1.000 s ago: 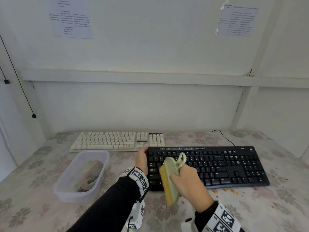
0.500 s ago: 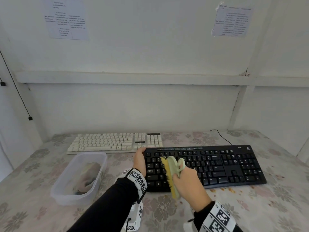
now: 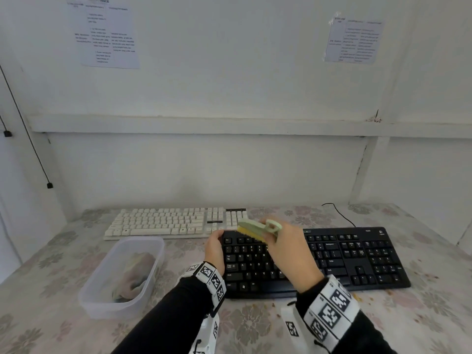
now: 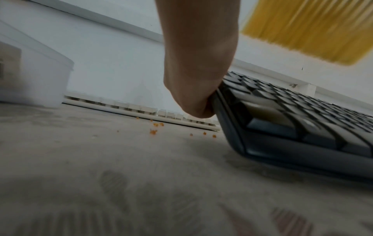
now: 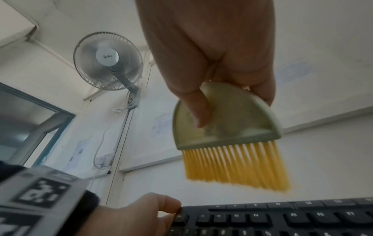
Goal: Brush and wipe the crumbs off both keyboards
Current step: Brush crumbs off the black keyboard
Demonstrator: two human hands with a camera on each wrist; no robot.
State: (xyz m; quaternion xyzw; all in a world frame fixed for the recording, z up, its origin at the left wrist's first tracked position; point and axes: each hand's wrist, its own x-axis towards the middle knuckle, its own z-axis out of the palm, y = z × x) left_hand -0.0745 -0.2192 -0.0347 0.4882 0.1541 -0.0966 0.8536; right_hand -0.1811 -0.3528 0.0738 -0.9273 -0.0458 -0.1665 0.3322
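Mid-stroke on the black keyboard (image 3: 332,259), near edge of the table (image 3: 421,315). Right hand (image 3: 288,251) pinching the brush (image 3: 252,227), bristles raised just above the top-left keys. Left hand (image 3: 214,247) curled round the left edge, steadying. Best to lower bristles into row 1, sweep outward, light pressure. White keyboard (image 3: 166,222) behind, waiting. Crumbs (image 4: 153,131) on table.

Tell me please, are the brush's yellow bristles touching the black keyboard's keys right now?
No: in the right wrist view the brush hangs with its bristles clear above the black keyboard.
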